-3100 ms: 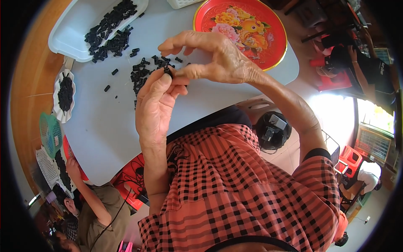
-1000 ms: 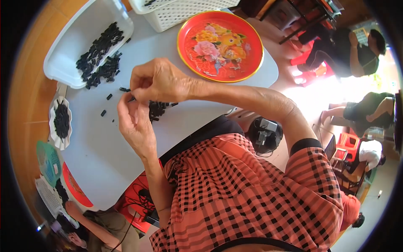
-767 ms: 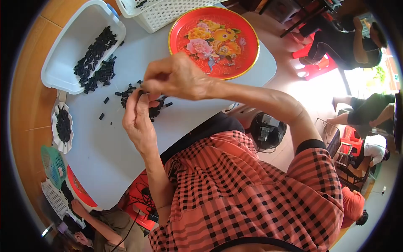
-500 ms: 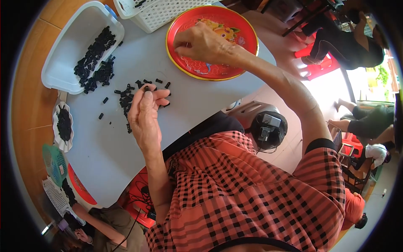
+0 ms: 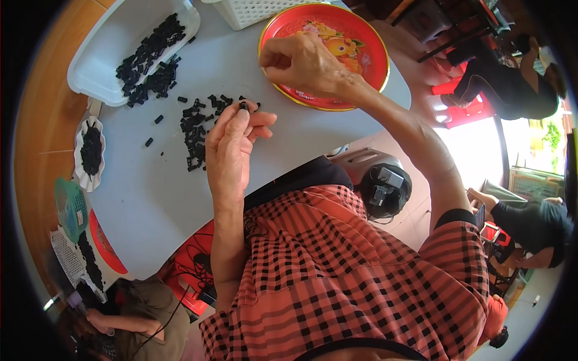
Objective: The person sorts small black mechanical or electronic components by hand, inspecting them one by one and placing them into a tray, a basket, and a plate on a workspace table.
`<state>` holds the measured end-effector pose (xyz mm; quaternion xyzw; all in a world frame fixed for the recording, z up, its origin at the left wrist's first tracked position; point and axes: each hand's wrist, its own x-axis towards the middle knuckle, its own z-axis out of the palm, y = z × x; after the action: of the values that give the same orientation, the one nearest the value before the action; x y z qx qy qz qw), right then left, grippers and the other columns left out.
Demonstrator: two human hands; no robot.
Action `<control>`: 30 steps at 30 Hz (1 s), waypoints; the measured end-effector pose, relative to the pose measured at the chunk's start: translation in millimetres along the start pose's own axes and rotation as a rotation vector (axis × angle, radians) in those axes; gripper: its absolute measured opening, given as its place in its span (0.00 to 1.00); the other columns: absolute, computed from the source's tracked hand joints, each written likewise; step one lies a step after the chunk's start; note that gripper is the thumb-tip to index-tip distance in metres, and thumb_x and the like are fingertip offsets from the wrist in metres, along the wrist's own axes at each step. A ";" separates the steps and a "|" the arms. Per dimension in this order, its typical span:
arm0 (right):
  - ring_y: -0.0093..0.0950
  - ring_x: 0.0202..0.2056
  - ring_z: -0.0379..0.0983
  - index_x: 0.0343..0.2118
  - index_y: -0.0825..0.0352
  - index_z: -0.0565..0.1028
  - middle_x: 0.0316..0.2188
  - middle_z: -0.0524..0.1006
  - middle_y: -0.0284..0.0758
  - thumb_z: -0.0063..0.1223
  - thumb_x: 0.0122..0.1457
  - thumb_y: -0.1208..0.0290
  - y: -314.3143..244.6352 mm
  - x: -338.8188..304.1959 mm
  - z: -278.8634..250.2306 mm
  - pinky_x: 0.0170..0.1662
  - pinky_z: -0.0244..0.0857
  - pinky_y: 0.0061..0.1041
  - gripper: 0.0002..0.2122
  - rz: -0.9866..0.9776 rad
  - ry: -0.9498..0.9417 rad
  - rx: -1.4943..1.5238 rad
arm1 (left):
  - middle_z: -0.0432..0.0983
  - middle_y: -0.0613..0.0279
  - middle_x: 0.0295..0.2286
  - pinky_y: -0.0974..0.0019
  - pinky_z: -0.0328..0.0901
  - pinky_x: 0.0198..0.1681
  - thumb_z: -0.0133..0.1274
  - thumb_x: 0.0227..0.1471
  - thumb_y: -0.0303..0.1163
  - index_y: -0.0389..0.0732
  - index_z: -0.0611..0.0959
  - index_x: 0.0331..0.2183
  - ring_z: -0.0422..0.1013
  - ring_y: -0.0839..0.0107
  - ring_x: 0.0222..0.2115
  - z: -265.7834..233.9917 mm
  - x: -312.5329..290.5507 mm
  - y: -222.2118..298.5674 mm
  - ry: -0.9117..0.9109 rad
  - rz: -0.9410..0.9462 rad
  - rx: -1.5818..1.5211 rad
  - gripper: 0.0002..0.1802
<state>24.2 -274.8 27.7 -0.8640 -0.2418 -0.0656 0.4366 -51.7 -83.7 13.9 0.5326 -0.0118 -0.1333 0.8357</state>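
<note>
My left hand (image 5: 230, 144) pinches a small black plastic piece (image 5: 244, 106) upright between thumb and forefinger, its other fingers loosely bent. Beneath and beside it, several similar black pieces (image 5: 194, 132) lie in a loose pile on the grey table (image 5: 144, 198). Over the round red tray (image 5: 367, 72) with a gold rim and printed flowers, my right hand (image 5: 306, 63) is held closed, fingertips pressed together. Whatever those fingers may hold is too small or hidden to make out.
A white tub (image 5: 96, 72) at the far left holds many black pieces, with a white basket (image 5: 244, 15) behind. A scalloped white dish (image 5: 81, 171) of thin black parts sits at the left edge. A green basket (image 5: 71, 210) and a co-worker's arm (image 5: 132, 325) are at lower left.
The whole view has shifted, so the table things appear farther right and higher. My right hand sits slightly more left over the tray. The co-worker's arm at lower left has drawn back from the black parts.
</note>
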 end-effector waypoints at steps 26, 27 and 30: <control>0.31 0.26 0.75 0.31 0.70 0.76 0.27 0.76 0.37 0.53 0.49 0.80 -57.5 5.7 21.8 0.29 0.69 0.26 0.05 -0.326 -0.254 -0.041 | 0.78 0.62 0.26 0.75 0.62 0.29 0.46 0.58 0.35 0.33 0.78 0.38 0.67 0.78 0.23 -18.9 -6.2 1.0 0.121 0.185 0.430 0.14; 0.30 0.26 0.75 0.31 0.69 0.76 0.26 0.76 0.36 0.53 0.50 0.80 -58.7 6.0 24.6 0.29 0.70 0.25 0.05 -0.316 -0.234 -0.008 | 0.78 0.62 0.26 0.75 0.62 0.29 0.46 0.58 0.35 0.33 0.78 0.38 0.67 0.78 0.23 -20.3 -7.5 0.7 0.130 0.187 0.426 0.14; 0.25 0.25 0.76 0.31 0.69 0.77 0.24 0.77 0.34 0.52 0.51 0.79 -56.2 7.0 32.7 0.29 0.69 0.21 0.05 -0.069 -0.215 0.138 | 0.78 0.61 0.26 0.75 0.62 0.30 0.46 0.58 0.35 0.33 0.78 0.37 0.67 0.78 0.23 -22.7 -9.7 0.1 0.136 0.186 0.379 0.14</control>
<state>0.5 -218.4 50.6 -0.8251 -0.3208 0.0293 0.4641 -57.3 -61.3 5.5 0.6844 -0.0296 -0.0148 0.7284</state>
